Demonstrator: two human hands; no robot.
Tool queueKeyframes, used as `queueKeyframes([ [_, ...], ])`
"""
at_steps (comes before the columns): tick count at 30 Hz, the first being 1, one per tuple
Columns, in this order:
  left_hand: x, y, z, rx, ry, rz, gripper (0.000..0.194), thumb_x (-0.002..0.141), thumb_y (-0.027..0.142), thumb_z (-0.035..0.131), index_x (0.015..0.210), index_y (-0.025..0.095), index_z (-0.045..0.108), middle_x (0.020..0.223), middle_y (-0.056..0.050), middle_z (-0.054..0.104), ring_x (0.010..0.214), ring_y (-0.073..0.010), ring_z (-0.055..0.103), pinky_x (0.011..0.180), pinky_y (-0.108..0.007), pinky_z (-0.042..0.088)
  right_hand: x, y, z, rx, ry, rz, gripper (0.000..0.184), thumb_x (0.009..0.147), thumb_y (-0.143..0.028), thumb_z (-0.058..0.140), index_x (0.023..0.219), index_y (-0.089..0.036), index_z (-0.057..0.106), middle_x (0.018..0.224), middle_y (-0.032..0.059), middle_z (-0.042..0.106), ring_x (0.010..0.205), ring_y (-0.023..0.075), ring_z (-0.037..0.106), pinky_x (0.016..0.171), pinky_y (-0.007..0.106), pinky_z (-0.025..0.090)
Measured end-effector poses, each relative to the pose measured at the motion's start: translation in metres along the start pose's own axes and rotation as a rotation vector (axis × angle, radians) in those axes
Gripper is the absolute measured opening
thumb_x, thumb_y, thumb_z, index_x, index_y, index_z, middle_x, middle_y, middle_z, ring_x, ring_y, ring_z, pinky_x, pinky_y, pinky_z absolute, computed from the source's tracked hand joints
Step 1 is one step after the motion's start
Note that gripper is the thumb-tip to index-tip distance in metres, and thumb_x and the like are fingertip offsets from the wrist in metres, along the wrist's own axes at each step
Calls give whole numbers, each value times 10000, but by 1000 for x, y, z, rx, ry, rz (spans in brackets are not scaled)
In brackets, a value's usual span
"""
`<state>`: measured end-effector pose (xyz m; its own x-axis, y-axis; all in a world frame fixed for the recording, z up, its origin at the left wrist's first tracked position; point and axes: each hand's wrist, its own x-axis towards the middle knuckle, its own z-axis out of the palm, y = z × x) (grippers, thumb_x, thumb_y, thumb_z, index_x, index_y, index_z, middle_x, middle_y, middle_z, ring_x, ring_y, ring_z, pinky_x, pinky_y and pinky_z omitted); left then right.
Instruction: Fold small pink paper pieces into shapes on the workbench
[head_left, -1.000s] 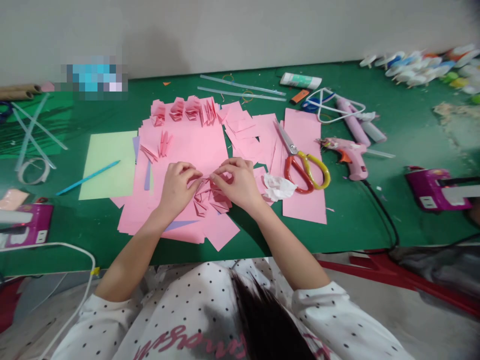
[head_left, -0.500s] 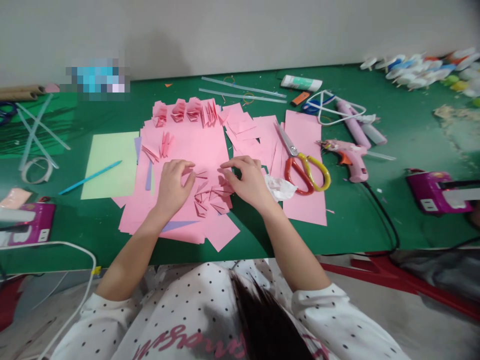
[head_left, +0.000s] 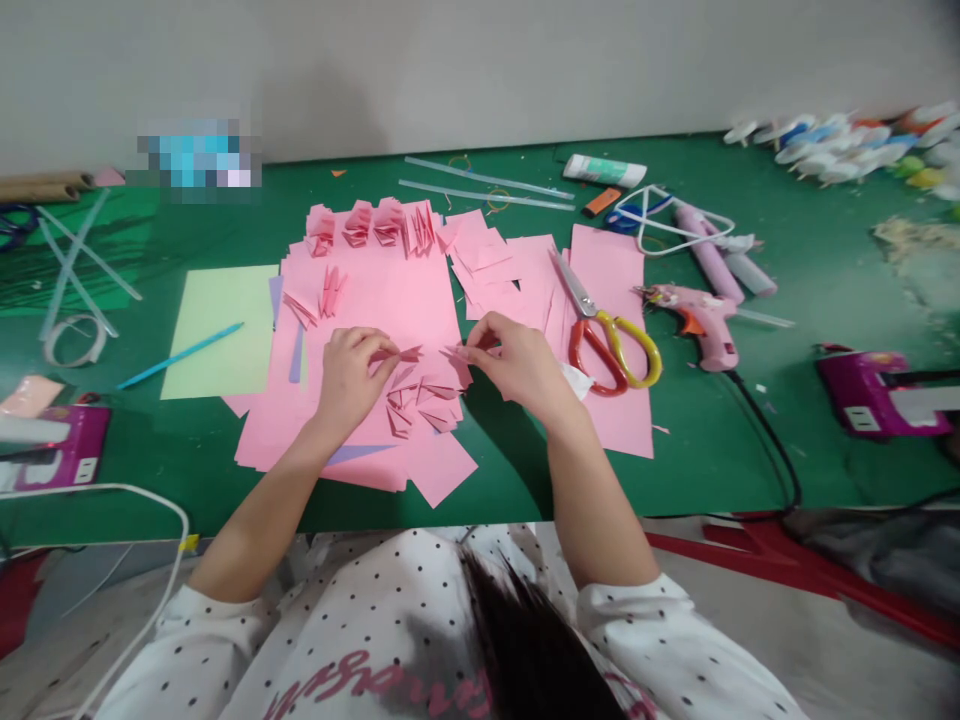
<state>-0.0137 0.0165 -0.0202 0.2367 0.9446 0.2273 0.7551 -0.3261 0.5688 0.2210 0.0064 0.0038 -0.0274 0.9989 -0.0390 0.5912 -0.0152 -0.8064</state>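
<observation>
Between thumb and fingers, my left hand point(head_left: 354, 375) pinches a small folded pink paper piece point(head_left: 409, 354). My right hand point(head_left: 514, 360) pinches another folded pink paper piece point(head_left: 454, 352), its tip pointing left toward the first. The two pieces are a short gap apart. Below them lies a loose group of folded pink pieces point(head_left: 424, 400) on the stack of pink paper sheets point(head_left: 285, 435). More folded pieces stand in clusters point(head_left: 373, 224) along the stack's far edge, and a few lie at its left point(head_left: 322, 294).
Scissors point(head_left: 604, 330) with red and yellow handles lie on pink paper at the right. Beyond them is a pink glue gun point(head_left: 701, 318) with a black cord. A blue pencil-like stick point(head_left: 184, 355) rests on a pale green sheet point(head_left: 217, 300). Purple boxes point(head_left: 862, 390) stand at both sides.
Both hands have closed on folded pink pieces and lifted them slightly. My right hand has shifted a little to the right, with its wrist raised.
</observation>
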Motion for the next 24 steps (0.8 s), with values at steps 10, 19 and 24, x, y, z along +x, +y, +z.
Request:
queueKeyframes([
  [10, -4, 14, -9, -320, 48, -55, 227, 894, 348, 730, 1088, 230, 711, 942, -25, 760, 866, -171, 697, 826, -310, 557, -6, -10, 22, 272, 5, -237, 78, 915, -269, 650, 915, -228, 716, 921, 32, 758, 816, 176, 703, 755, 342, 580],
  [19, -7, 13, -6, -321, 46, 7, 178, 893, 344, 735, 1021, 225, 769, 968, -39, 780, 887, -182, 708, 840, -329, 578, -4, -5, 43, 66, 225, -465, 136, 958, -181, 602, 1049, -238, 685, 1021, 71, 728, 924, 205, 696, 843, 388, 595],
  [24, -8, 14, -6, -307, 56, 53, 174, 908, 382, 719, 985, 242, 790, 903, -35, 785, 871, -187, 705, 837, -339, 571, -4, -3, 49, 88, 308, -462, 166, 930, -208, 663, 1092, -246, 664, 1047, 63, 669, 823, 176, 675, 786, 380, 616],
])
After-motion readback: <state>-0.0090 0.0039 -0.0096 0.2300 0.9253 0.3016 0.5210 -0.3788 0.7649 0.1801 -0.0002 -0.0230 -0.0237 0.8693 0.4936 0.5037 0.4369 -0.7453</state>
